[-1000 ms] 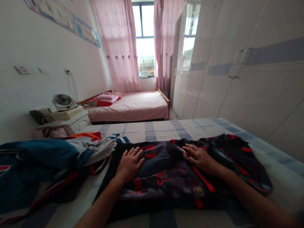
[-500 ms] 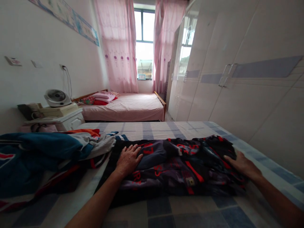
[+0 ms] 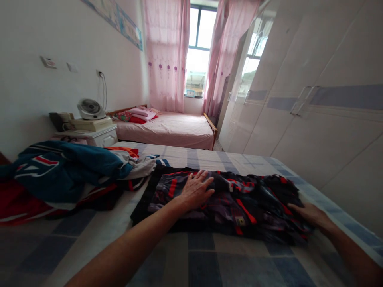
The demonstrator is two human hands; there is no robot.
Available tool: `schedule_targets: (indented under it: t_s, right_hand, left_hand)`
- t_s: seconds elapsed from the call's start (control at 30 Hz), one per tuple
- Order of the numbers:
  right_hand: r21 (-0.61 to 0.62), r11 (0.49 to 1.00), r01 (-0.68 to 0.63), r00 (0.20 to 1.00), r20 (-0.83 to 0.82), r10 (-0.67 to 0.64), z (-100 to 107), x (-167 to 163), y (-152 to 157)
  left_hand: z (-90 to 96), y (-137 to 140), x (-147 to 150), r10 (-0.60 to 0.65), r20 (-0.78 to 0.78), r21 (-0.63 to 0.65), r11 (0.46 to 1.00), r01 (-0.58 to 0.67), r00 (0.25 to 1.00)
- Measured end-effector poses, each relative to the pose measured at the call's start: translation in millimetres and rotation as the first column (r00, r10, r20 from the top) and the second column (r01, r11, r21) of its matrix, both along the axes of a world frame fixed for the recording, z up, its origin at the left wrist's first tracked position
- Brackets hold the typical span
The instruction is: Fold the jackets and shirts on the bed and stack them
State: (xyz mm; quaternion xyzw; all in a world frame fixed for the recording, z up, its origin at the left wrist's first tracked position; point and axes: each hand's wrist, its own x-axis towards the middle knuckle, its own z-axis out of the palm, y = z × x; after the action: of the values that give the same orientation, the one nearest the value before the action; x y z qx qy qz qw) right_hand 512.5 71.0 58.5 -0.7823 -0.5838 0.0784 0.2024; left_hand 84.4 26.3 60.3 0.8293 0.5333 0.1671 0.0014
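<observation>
A dark garment (image 3: 221, 207) with red lettering and red stripes lies folded and spread lengthwise on the checked bed. My left hand (image 3: 196, 190) rests flat on its upper left part, fingers stretched and a little apart. At the garment's right end, my right hand (image 3: 312, 215) touches the edge with its thumb out over the cloth. Some fingers of that hand are hidden from view. Left of the garment is a loose heap of clothes, with a teal jacket (image 3: 68, 167) on top and a grey-white piece (image 3: 140, 167) beside it.
The bed's blue and white checked sheet (image 3: 239, 265) extends around the garment. A white cabinet (image 3: 103, 135) with a small fan (image 3: 90, 109) stands at the left wall. Beyond is a second bed (image 3: 173, 129) with pink bedding. White wardrobe doors (image 3: 338, 131) line the right side.
My left hand has slid right across the garment, uncovering its left part, which now looks flatter. My right hand stays at the right end. The view has turned slightly left.
</observation>
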Motion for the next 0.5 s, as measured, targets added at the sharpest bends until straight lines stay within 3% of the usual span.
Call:
schedule_targets:
  t_s: [0.1, 0.17, 0.27, 0.4, 0.5]
  right_hand:
    - [-0.164, 0.984, -0.064, 0.953, -0.304, 0.012, 9, -10, -9]
    - [-0.138, 0.988, -0.063, 0.871, -0.490, -0.013, 17, -18, -13]
    - [-0.058, 0.998, -0.007, 0.733, -0.679, -0.034, 36, -35, -11]
    - [0.054, 0.998, 0.011, 0.747, -0.664, 0.028, 70, -79, 1]
    - [0.182, 0.982, -0.050, 0.810, -0.568, 0.146, 93, -134, 3]
  left_hand:
    - [-19.8, -2, 20, -0.061, 0.022, -0.035, 0.997, 0.062, 0.998]
    - [-27.6, -2, 23, -0.081, 0.036, -0.055, 0.995, 0.083, 0.996]
    - [-24.3, -4, 18, -0.113, 0.056, -0.085, 0.989, 0.117, 0.992]
    - [-5.4, -13, 5, -0.160, 0.080, -0.129, 0.977, 0.169, 0.984]
    - [3.5, -23, -10, -0.186, 0.102, -0.141, 0.970, 0.199, 0.977]
